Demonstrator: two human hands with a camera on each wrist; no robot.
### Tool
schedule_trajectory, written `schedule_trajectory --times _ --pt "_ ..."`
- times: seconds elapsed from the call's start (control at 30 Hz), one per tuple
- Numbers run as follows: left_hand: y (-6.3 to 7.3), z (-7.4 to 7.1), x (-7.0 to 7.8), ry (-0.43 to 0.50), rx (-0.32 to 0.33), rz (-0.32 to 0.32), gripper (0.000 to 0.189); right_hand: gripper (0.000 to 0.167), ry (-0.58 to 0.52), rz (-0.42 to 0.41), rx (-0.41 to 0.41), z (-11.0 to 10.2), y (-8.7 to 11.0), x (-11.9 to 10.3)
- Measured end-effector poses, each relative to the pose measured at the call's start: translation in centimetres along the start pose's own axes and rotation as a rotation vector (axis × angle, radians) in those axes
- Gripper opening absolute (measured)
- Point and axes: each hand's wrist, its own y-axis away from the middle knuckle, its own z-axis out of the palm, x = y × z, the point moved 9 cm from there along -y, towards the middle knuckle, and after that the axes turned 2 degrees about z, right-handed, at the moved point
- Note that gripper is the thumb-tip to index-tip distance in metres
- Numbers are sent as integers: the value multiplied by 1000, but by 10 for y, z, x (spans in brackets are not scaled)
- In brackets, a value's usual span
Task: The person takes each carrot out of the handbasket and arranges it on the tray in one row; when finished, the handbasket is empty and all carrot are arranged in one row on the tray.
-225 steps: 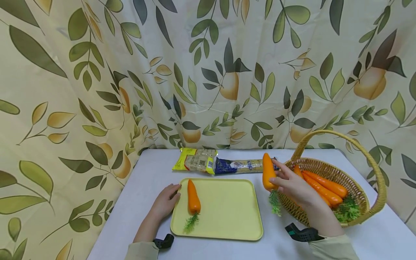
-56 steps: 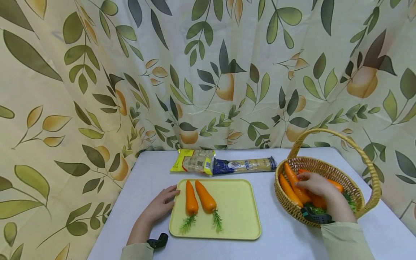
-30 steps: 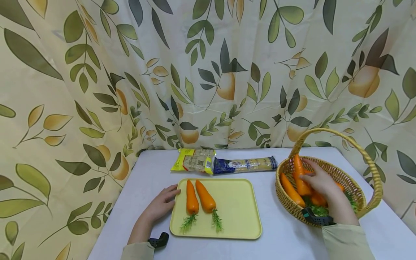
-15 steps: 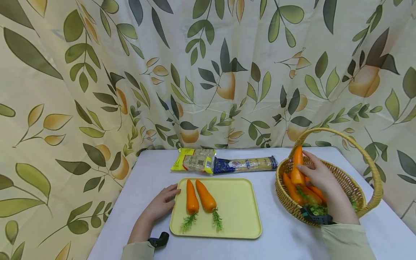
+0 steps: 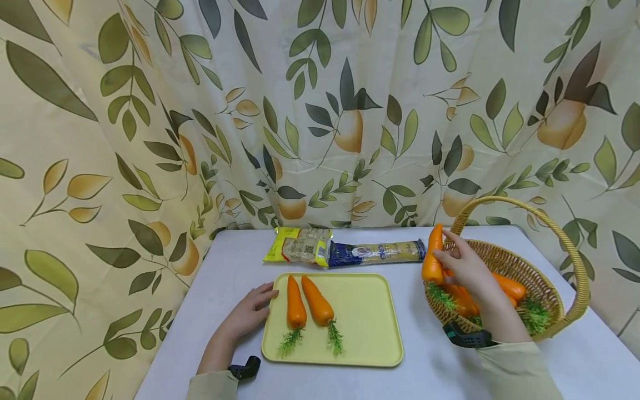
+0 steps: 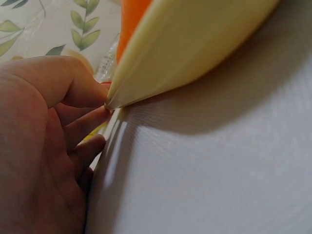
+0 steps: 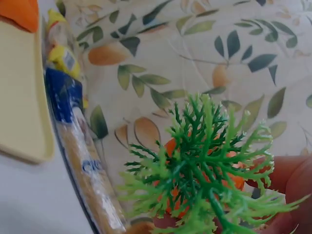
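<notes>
In the head view my right hand (image 5: 472,272) holds an orange carrot (image 5: 433,260) upright over the basket's left rim, its green top hanging below. The right wrist view shows that leafy top (image 7: 204,170) close up, hiding most of the carrot and fingers. At the tray's left edge, my left hand (image 5: 247,315) pinches the rim between thumb and fingertips, as the left wrist view shows. Two carrots lie side by side on the yellow tray (image 5: 367,333), a left one (image 5: 296,305) and a right one (image 5: 317,303), green tops toward me.
A wicker basket (image 5: 577,278) with a tall handle stands at the right, with several carrots (image 5: 511,288) inside. Behind the tray lie a yellow plastic bag (image 5: 300,246) and a blue-ended noodle packet (image 5: 377,253). A leaf-patterned curtain (image 5: 320,111) hangs behind the white table.
A second carrot has come onto the tray. My right hand then reached into the basket, took hold of another carrot, and has lifted it leftward to the rim. The left hand stays put.
</notes>
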Motion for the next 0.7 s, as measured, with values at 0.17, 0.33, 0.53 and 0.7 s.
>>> schedule_trajectory --times 0.17,0.33,0.53,0.7 --pt "-1 1 0 5 -6 3 47 78 -23 12 -36 30 -5 -5" --pt "-1 0 -1 -7 -1 6 47 73 -60 8 -109 75 -13 -7" --pt "-1 1 -2 -10 -5 10 47 70 -82 4 -188 124 -18 -8" --pt "-2 1 -3 -6 -5 11 47 66 -50 2 -198 151 -21 -9"
